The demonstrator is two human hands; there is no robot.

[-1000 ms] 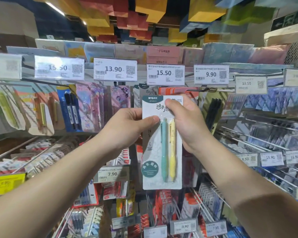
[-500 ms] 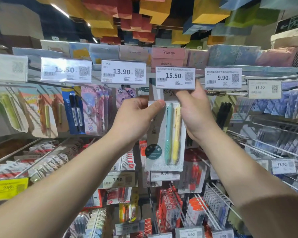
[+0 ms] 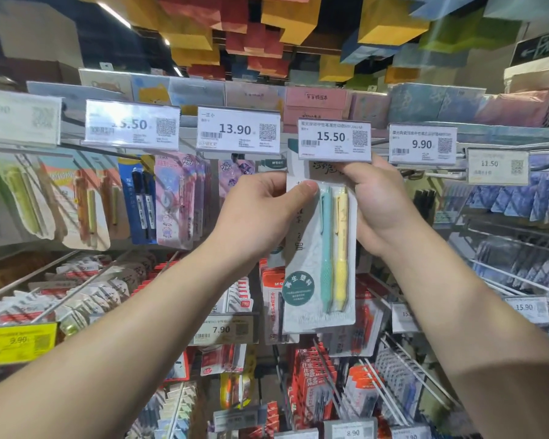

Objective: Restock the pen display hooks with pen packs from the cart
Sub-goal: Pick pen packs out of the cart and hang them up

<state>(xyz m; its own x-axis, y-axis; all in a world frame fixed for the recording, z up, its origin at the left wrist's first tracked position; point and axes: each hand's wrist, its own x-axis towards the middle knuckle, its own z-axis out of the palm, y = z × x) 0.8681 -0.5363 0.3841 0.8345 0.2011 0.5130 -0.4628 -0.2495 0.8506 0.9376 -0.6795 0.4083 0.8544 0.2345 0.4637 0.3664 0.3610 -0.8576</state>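
Pinching a pen pack (image 3: 317, 248) at its upper edges, the left hand (image 3: 260, 217) and right hand (image 3: 377, 204) hold it under the 15.50 tag (image 3: 334, 140).

Ceiling strip lights (image 3: 114, 15) are lighting the aisle brightly. Glare is washing out the left price tags (image 3: 130, 128). Edges are bending and blurring.

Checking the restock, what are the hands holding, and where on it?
Both hands pinch one pen pack near its top: left hand on its left edge, right hand on its right.
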